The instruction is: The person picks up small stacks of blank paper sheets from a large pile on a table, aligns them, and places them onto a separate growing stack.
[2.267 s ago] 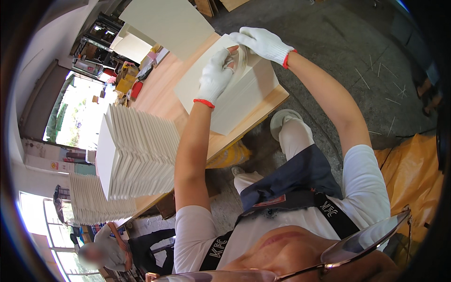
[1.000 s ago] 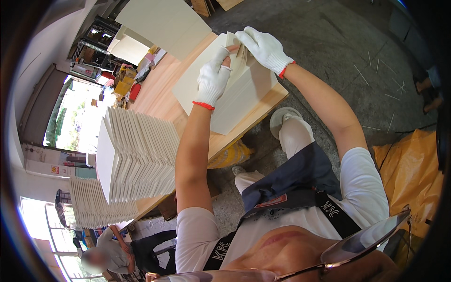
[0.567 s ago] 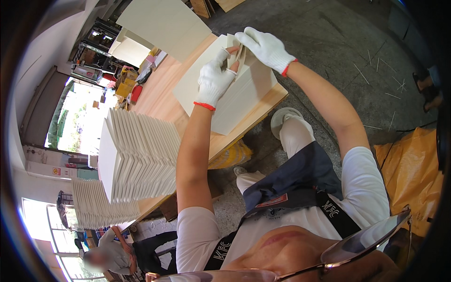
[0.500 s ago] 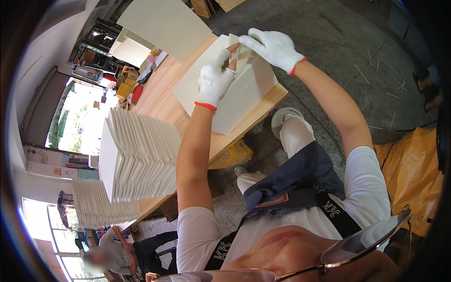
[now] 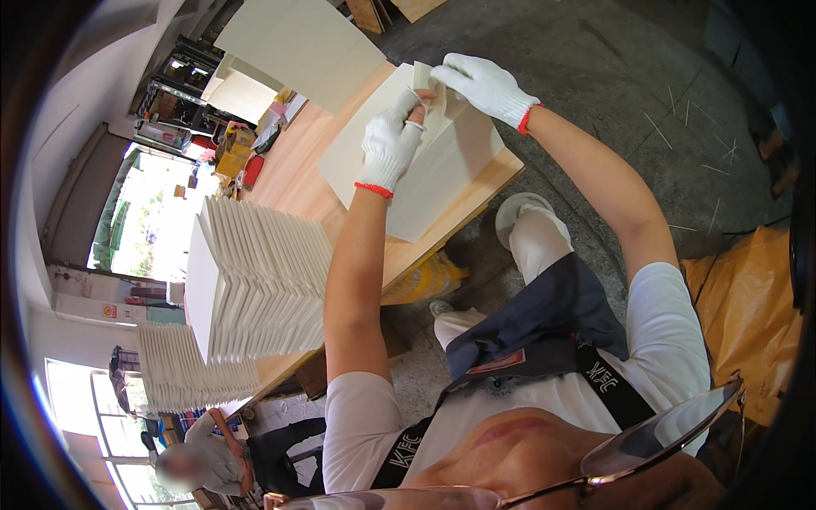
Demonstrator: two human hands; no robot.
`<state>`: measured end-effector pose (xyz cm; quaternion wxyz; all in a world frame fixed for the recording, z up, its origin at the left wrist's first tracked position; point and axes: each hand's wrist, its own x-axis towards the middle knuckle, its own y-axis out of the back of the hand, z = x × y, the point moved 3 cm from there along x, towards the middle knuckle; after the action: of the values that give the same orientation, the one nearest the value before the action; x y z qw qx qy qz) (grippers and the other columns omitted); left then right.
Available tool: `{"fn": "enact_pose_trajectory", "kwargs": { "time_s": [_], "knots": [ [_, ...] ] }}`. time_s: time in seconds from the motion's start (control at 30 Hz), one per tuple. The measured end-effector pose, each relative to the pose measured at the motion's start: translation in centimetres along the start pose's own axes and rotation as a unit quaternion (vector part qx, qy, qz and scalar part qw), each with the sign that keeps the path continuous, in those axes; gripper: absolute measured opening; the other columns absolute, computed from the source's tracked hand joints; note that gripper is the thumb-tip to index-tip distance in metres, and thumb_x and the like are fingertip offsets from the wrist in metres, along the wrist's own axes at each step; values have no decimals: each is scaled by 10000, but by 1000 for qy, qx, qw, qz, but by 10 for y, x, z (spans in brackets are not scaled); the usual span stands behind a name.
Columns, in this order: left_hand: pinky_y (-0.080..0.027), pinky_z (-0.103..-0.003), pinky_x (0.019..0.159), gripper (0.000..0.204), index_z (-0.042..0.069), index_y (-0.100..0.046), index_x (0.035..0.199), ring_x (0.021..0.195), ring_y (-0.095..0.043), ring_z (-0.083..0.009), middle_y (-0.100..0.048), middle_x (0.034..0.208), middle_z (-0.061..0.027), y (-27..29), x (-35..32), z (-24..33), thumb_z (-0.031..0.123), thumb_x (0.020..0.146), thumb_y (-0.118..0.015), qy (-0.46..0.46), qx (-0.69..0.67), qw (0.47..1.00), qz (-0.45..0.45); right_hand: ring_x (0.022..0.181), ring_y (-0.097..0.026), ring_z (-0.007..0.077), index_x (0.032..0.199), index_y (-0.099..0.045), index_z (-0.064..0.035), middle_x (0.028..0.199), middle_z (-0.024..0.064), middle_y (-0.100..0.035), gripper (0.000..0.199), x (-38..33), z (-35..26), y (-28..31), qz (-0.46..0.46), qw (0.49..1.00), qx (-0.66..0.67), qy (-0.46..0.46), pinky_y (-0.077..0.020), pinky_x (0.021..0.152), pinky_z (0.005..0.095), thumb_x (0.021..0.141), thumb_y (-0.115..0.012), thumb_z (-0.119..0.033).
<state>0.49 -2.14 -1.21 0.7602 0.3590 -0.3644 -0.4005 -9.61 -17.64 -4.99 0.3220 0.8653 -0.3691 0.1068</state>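
Both my hands wear white knit gloves with red cuffs. My left hand [image 5: 389, 144] and my right hand [image 5: 483, 85] meet over the far corner of a flat cream sheet [image 5: 425, 170] lying on a wooden table [image 5: 297, 183]. Each hand pinches a raised flap or edge of that sheet between thumb and fingers. The fingertips nearly touch each other. The sheet's near end hangs slightly past the table's edge.
A tall stack of white folded sheets [image 5: 255, 285] stands on the table to my left, with a second stack [image 5: 191, 374] behind it. A large pale board [image 5: 297, 42] lies at the table's far end. Another person [image 5: 204, 459] sits lower left. Orange material [image 5: 748, 314] lies on the floor at right.
My hands have stayed on the same corner, shifting slightly; the right hand lifted a little and the flap between the fingers stands more upright.
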Motion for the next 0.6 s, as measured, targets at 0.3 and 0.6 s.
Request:
{"fn": "enact_pose_trajectory", "kwargs": {
  "time_s": [0.3, 0.6],
  "knots": [
    [-510, -350, 698, 354, 251, -641, 1161, 723, -661, -226, -702, 946, -73, -5, 1, -9, 329, 824, -718, 16, -15, 1000, -14, 710, -579, 254, 820, -547, -71, 722, 82, -600, 491, -8, 6, -6, 10, 992, 106, -73, -431, 706, 383, 937, -449, -537],
    [-532, -389, 751, 436, 294, -564, 1309, 800, -685, -283, -703, 952, -107, -4, -6, 6, 217, 885, -633, -81, 41, 996, 14, 745, -626, 355, 902, -605, -81, 747, 146, -630, 544, -13, 8, 26, 64, 992, -102, -31, -448, 668, 466, 925, -434, -597]
  ]
}}
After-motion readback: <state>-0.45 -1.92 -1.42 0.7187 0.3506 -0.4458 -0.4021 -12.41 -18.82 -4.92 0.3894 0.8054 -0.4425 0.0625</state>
